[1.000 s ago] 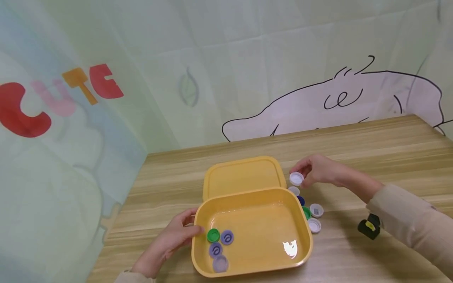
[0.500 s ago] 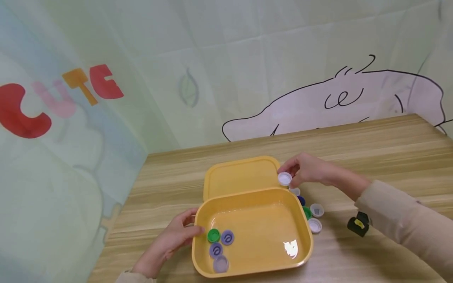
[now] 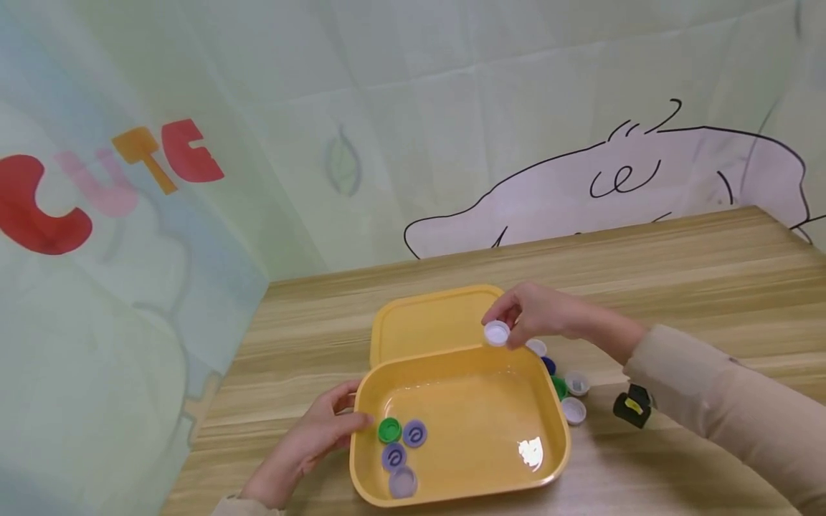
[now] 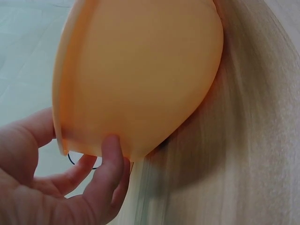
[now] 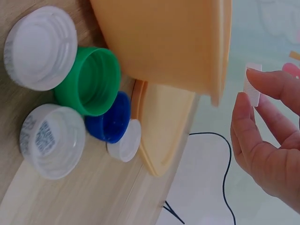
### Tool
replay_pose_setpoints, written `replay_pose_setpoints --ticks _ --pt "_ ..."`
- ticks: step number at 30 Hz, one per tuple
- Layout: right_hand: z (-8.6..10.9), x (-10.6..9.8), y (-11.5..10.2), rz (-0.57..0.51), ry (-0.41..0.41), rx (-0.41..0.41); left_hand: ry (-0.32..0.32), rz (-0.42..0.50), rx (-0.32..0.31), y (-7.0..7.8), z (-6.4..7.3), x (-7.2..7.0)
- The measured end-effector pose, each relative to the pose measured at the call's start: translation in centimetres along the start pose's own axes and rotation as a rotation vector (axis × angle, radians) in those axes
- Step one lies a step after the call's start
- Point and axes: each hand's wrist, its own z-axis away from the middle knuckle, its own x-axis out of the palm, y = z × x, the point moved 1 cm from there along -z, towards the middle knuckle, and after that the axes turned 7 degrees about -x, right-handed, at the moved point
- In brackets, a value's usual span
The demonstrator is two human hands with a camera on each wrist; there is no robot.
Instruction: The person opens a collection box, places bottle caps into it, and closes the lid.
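A yellow plastic box (image 3: 471,423) stands on the table with several caps at its left end: a green cap (image 3: 389,430), two purple ones with a dark swirl (image 3: 415,433) and a pale translucent one (image 3: 403,481). My left hand (image 3: 325,426) grips the box's left rim, thumb over the edge; the left wrist view shows fingers against its outer wall (image 4: 140,70). Between thumb and fingertips my right hand (image 3: 532,313) pinches a white bottle cap (image 3: 496,332) above the box's back rim. In the right wrist view that cap (image 5: 253,84) is seen edge-on, apart from the box.
Right of the box lie several loose caps, among them a blue cap (image 5: 108,119), a green cap (image 5: 89,82) and a white cap with a printed code (image 5: 54,140). A yellow lid (image 3: 432,326) lies behind the box. A small black object (image 3: 633,406) is near my right sleeve.
My right hand has carried the white cap leftward, from beside the lid to above the box's back rim. My left hand and the box have stayed in place.
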Motion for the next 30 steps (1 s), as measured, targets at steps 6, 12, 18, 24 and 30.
replay_pose_setpoints --ticks 6,12,18,24,30 --pt "-0.7 0.8 -1.0 0.019 -0.029 -0.022 0.003 0.000 0.007 0.1 0.0 0.1" --pt "-1.2 1.4 -1.6 0.019 -0.055 -0.046 -0.001 -0.004 0.004 0.0 0.0 0.0" --pt "-1.5 1.8 -2.0 0.025 -0.079 -0.047 -0.002 -0.005 0.002 0.0 0.0 0.0" --pt "-1.8 2.2 -2.2 0.005 -0.106 -0.054 -0.004 -0.003 0.004 0.1 0.1 0.0" --pt "-2.3 2.9 -2.6 -0.016 -0.140 -0.068 0.005 -0.004 -0.001 0.0 0.0 0.0"
